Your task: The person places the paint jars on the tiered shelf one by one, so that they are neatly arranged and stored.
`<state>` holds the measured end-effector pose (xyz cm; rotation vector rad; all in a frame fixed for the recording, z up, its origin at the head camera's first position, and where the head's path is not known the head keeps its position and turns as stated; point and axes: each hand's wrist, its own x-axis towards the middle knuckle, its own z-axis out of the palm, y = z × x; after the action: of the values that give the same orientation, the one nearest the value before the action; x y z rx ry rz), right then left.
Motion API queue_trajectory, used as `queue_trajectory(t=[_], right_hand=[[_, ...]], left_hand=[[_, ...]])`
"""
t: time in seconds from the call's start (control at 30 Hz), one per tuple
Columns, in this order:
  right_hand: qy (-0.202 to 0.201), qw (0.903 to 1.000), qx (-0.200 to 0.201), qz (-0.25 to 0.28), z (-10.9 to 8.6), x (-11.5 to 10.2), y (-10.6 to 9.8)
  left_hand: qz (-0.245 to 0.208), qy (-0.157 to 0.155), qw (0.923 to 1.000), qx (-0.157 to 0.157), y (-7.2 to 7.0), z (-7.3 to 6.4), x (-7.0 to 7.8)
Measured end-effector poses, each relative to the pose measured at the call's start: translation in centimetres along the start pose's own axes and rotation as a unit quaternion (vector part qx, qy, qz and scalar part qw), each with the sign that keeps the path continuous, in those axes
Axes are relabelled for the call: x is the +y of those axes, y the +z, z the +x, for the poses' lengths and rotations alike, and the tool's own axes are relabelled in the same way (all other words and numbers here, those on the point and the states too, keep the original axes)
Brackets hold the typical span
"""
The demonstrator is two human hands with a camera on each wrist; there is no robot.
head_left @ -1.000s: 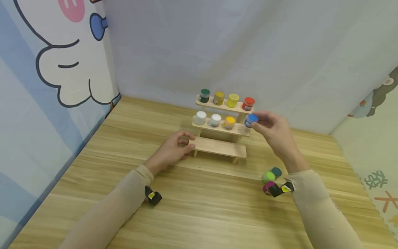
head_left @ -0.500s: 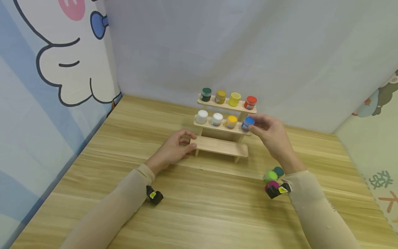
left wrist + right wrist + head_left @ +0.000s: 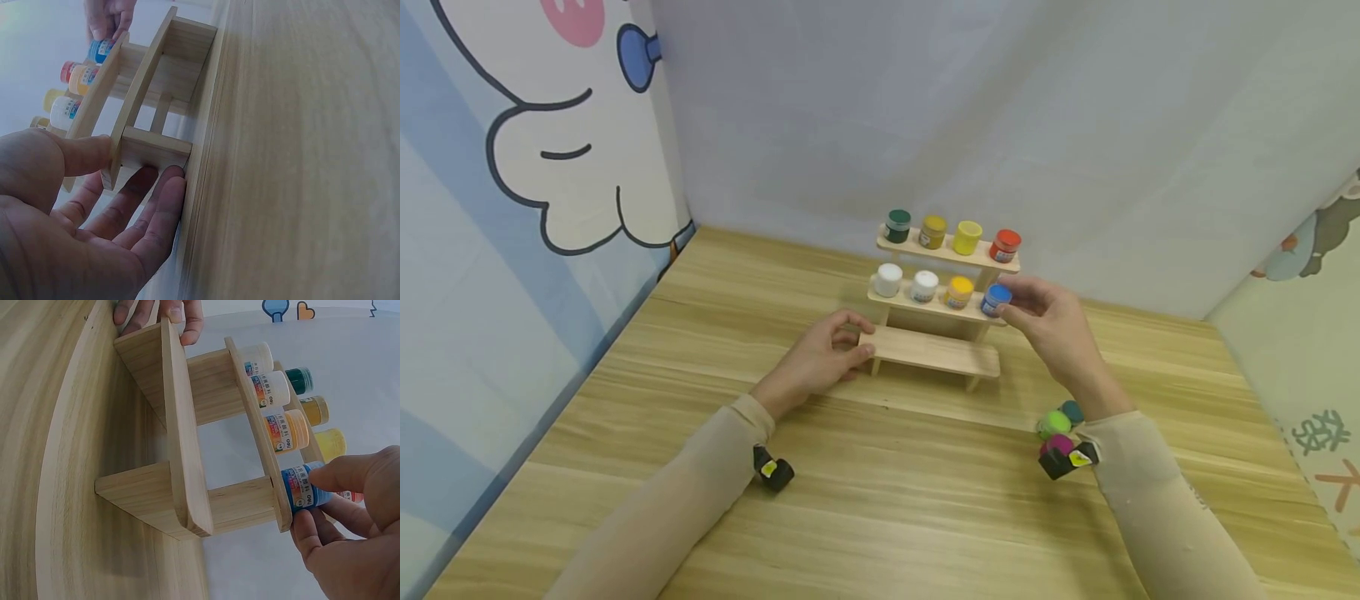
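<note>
A three-step wooden rack (image 3: 932, 350) stands on the table. My right hand (image 3: 1056, 329) pinches a blue paint jar (image 3: 996, 300) between thumb and fingers, its base on the right end of the middle shelf. Left of it stand an orange paint jar (image 3: 958, 292) and two white paint jars (image 3: 924, 287). My left hand (image 3: 820, 358) grips the left end of the bottom shelf, thumb on top, as the left wrist view shows. On the top shelf are dark green (image 3: 897, 227), ochre (image 3: 933, 232), yellow (image 3: 967, 237) and red (image 3: 1005, 246) paint jars.
Light green (image 3: 1055, 426), teal (image 3: 1072, 412) and magenta (image 3: 1057, 446) jars stand on the table (image 3: 880, 517) beside my right wrist, the magenta one partly covered by the wrist camera. A pale cloth wall (image 3: 940, 108) rises behind the rack.
My right hand has moved slightly left and down, bringing the blue paint jar from beside the rack's edge onto the middle shelf. The left hand keeps its grip on the bottom shelf.
</note>
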<state>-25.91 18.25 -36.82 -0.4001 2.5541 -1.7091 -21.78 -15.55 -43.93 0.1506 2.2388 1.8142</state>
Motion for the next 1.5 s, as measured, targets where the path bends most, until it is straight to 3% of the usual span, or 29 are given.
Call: queue_trajectory(t=[0.93, 1.5], right_hand=[[-0.001, 1.0000, -0.001, -0.006, -0.3, -0.1, 0.0], [-0.014, 0.9990, 0.038, -0.021, -1.1, -0.8, -0.7]], left_hand=[[0.004, -0.002, 1.0000, 0.002, 0.1, 0.0, 0.2], [-0.004, 0.004, 1.0000, -0.003, 0.1, 0.0, 0.1]])
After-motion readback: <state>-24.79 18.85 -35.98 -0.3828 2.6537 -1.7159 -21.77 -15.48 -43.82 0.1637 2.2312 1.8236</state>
